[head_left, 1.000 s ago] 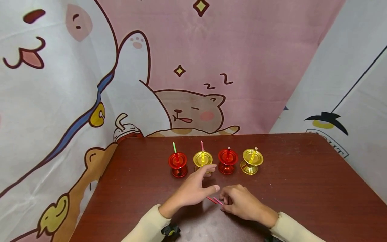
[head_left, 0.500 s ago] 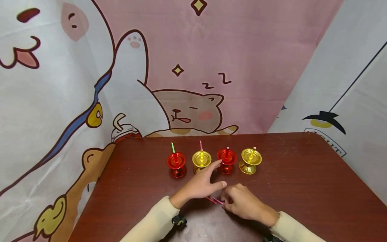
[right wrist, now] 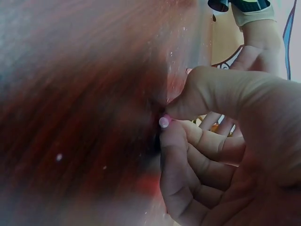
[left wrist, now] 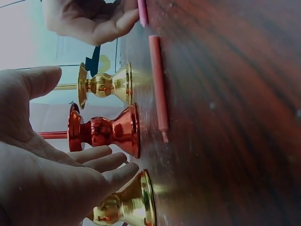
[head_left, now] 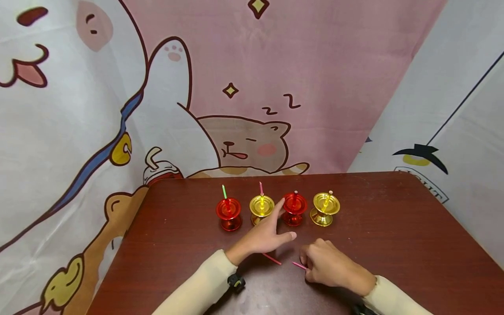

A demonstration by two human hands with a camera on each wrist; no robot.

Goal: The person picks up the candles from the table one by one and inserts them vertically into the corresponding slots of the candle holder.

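My right hand point(head_left: 334, 267) pinches a thin pink candle point(head_left: 298, 265) between thumb and fingers, low over the table; its pale end point(right wrist: 163, 122) shows in the right wrist view. To the left, a red candle point(head_left: 272, 259) lies on the tabletop, partly beneath my left hand point(head_left: 261, 236). That hand hovers with fingers extended and thumb apart, holding nothing. Its fingertips are near a red candle holder point(head_left: 293, 216) and overlap a gold holder point(head_left: 257, 206) in the head view. A pink candle point(head_left: 261, 188) stands in this gold holder.
At the row's left end, another red holder point(head_left: 230, 222) carries a green candle point(head_left: 224, 191). A second gold holder point(head_left: 323, 218) stands at the right end. The brown table point(head_left: 393, 227) ends at the back against a cartoon-printed cloth point(head_left: 327, 87).
My right hand has drawn rightward with the pink candle, away from the red candle. My left hand has shifted right and slightly forward. The holders stay in place.
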